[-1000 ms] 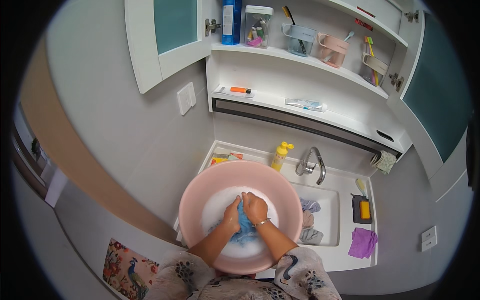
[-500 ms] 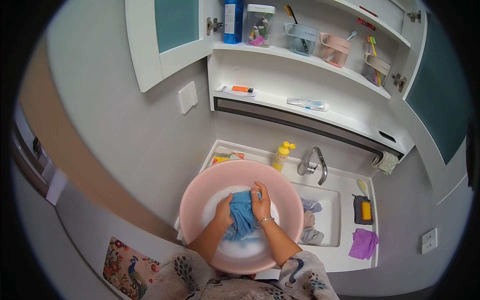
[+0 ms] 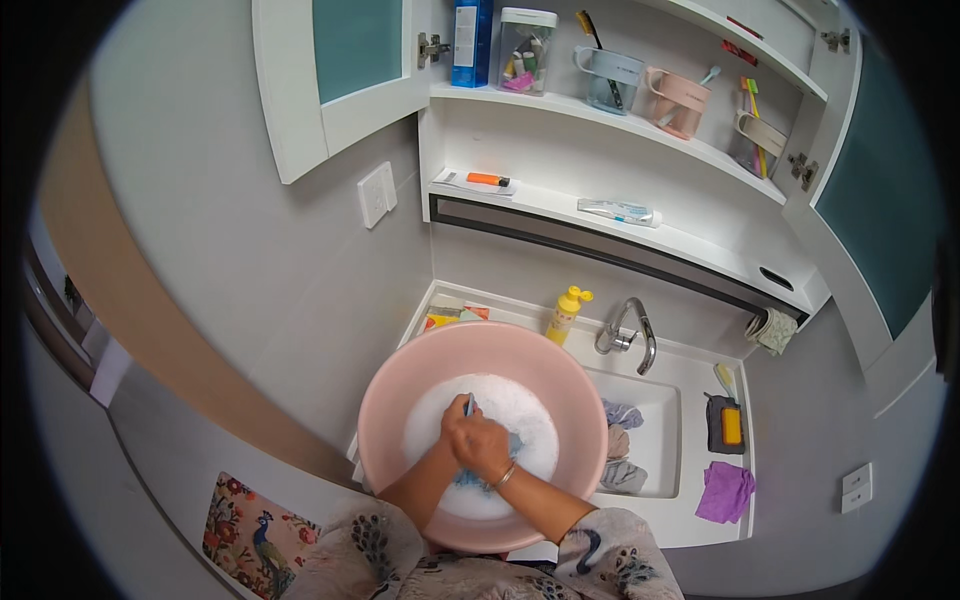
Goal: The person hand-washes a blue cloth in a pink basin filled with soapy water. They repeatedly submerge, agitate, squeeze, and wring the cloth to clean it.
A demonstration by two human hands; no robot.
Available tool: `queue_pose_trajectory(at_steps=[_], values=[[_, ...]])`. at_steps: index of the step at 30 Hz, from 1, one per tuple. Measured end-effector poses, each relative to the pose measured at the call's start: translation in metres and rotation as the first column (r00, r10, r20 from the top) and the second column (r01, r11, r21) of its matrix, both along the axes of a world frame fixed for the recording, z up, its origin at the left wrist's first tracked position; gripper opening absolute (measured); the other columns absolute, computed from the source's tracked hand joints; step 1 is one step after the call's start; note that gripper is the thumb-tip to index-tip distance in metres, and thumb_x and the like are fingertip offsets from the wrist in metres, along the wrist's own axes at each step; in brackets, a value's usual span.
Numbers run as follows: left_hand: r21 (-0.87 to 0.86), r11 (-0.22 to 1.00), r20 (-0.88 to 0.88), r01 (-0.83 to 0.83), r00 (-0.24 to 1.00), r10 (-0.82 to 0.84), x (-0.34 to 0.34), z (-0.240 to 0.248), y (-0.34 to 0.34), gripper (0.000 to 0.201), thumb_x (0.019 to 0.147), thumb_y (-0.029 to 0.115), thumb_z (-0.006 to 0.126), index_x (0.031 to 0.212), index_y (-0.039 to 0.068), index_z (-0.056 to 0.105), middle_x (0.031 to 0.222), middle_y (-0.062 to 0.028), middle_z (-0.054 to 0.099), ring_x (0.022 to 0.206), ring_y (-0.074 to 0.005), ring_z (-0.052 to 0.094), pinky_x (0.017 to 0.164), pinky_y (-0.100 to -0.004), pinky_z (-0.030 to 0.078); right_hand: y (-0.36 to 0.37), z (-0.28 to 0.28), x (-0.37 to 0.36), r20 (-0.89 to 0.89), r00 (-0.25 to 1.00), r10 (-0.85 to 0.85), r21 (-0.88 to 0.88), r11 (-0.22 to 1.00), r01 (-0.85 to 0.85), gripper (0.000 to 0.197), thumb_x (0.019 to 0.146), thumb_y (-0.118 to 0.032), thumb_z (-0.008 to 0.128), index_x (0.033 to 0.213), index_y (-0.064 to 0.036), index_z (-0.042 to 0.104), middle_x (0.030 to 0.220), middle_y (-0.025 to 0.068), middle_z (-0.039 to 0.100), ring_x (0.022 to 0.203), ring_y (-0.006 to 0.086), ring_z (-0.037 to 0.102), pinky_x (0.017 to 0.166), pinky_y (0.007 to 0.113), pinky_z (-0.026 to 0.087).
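Observation:
Inside a large pink basin (image 3: 392, 400) filled with white suds (image 3: 530, 415), both my hands are closed together over a blue cloth (image 3: 470, 404). My left hand (image 3: 455, 418) grips it, a bit of blue poking up past the thumb. Pressed against that hand from the right is my right hand (image 3: 483, 446), also closed round the cloth, with a bracelet at its wrist. More of the cloth hangs below into the foam. The fingers and the bunched middle of the cloth are mostly hidden.
Right of the basin, a white sink (image 3: 655, 440) holds several crumpled cloths (image 3: 622, 474) under a chrome faucet (image 3: 640, 335). A yellow bottle (image 3: 566, 315) stands behind the basin. A purple cloth (image 3: 725, 490) lies at the counter's right. Open cabinet doors (image 3: 365, 110) hang above.
My hands have come together, and the right has moved left and down onto the left. The cloth, spread between them before, is now bunched within them.

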State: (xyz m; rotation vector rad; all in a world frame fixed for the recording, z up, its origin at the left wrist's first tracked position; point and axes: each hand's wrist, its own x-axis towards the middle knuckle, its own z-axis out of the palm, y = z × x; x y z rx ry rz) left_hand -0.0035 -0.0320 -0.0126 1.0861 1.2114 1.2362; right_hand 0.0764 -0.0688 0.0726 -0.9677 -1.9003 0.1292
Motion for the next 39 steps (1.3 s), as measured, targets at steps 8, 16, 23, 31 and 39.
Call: queue_pose_trajectory(at_steps=[8, 16, 23, 31, 39], values=[[-0.463, 0.824, 0.708, 0.328, 0.696, 0.121, 0.011, 0.041, -0.001, 0.016, 0.082, 0.022, 0.051, 0.082, 0.007, 0.057, 0.080, -0.0070, 0.061, 0.070, -0.0187, 0.060, 0.067, -0.0329, 0.051, 0.069, -0.034, 0.053, -0.308, 0.874, -0.377, -0.608, 0.784, 0.124, 0.040, 0.089, -0.030, 0.050, 0.063, -0.0005, 0.056, 0.058, 0.0164, 0.056, 0.051, 0.0258, 0.052, 0.052, 0.035, 0.042], [-0.163, 0.751, 0.031, 0.640, 0.764, -0.645, -0.020, 0.065, 0.002, 0.044, 0.077, 0.012, 0.061, 0.118, 0.000, 0.050, 0.093, -0.0064, 0.060, 0.085, -0.0119, 0.056, 0.077, -0.0258, 0.044, 0.066, -0.012, 0.067, -0.537, 0.825, -0.176, -0.759, 0.528, -0.382, 0.037, 0.086, -0.036, 0.058, 0.068, -0.0039, 0.058, 0.062, -0.0020, 0.051, 0.057, 0.0055, 0.045, 0.053, 0.020, 0.038], [-0.282, 0.889, 0.192, 0.361, 0.929, -0.317, -0.043, 0.058, 0.018, 0.029, 0.073, 0.011, 0.060, 0.099, 0.000, 0.058, 0.091, -0.0100, 0.061, 0.082, -0.0150, 0.056, 0.072, -0.0288, 0.045, 0.068, -0.010, 0.087, -0.329, 0.930, 0.161, -0.936, 0.072, -0.344, 0.024, 0.079, -0.029, 0.069, 0.080, -0.0056, 0.063, 0.072, -0.0037, 0.056, 0.063, 0.0055, 0.048, 0.058, 0.019, 0.041], [-0.324, 0.851, 0.706, 0.414, 0.704, -0.074, -0.037, 0.085, 0.017, 0.032, 0.081, 0.019, 0.059, 0.106, 0.001, 0.054, 0.092, -0.0079, 0.058, 0.083, -0.0191, 0.057, 0.073, -0.0310, 0.047, 0.072, -0.020, 0.085, -0.818, 0.521, -0.245, -0.575, 0.404, -0.712, 0.019, 0.079, -0.005, 0.054, 0.097, -0.0054, 0.059, 0.087, 0.0027, 0.061, 0.076, 0.0112, 0.056, 0.067, 0.024, 0.047], [-0.176, 0.978, 0.698, 0.116, 0.715, 0.041, -0.036, -0.025, 0.026, 0.035, 0.088, 0.035, 0.051, 0.093, 0.001, 0.057, 0.072, -0.0035, 0.058, 0.062, -0.0118, 0.052, 0.056, -0.0246, 0.044, 0.020, -0.016, 0.002, 0.028, 0.998, 0.054, -0.473, 0.881, -0.035, 0.024, 0.079, -0.026, 0.054, 0.086, -0.0039, 0.061, 0.072, 0.0188, 0.061, 0.065, 0.0306, 0.060, 0.062, 0.038, 0.049]])
